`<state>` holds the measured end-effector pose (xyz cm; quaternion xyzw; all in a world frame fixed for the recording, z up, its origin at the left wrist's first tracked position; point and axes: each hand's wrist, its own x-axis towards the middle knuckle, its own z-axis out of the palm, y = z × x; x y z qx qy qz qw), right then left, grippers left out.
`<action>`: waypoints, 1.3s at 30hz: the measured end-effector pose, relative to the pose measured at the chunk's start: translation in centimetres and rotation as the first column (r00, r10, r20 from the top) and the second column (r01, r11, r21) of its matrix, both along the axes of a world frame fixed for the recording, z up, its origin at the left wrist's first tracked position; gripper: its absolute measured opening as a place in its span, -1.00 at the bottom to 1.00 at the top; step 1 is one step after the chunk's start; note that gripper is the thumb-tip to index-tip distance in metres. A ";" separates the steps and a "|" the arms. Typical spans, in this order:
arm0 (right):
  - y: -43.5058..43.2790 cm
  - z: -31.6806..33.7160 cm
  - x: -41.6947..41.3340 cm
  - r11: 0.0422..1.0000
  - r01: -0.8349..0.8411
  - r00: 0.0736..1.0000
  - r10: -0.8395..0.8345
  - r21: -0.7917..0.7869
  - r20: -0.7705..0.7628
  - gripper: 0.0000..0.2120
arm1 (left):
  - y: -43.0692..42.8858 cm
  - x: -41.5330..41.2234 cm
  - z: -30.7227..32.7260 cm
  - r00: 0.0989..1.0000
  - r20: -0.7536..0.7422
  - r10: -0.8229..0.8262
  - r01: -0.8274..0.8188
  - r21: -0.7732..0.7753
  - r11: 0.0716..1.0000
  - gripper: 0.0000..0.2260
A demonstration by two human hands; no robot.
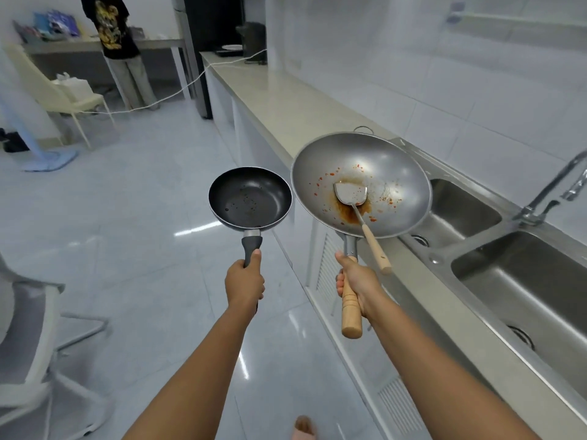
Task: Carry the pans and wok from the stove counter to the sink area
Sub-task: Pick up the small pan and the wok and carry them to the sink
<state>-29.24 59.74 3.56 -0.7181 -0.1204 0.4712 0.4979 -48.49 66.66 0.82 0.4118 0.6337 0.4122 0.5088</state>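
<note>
My left hand grips the dark handle of a small black frying pan, held level over the floor with a few crumbs inside. My right hand is closed around the wooden handle of a large steel wok, which hangs over the counter's front edge beside the sink. A metal spatula with a wooden handle lies loose in the wok amid brown sauce and red flecks. The double steel sink sits to the right, with the near basin lower right and the far basin just behind the wok.
A beige counter runs back along the tiled wall to a dark appliance with a white cable. A faucet stands behind the sink. A person stands at a far table, with a pale chair nearby and a grey chair at lower left.
</note>
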 end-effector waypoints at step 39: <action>43.4 -2.0 16.8 0.818 0.575 0.815 -0.575 -0.027 -0.072 -0.67 | 56.8 23.6 -0.7 0.744 -0.024 -0.668 0.668 -0.011 0.744 -0.66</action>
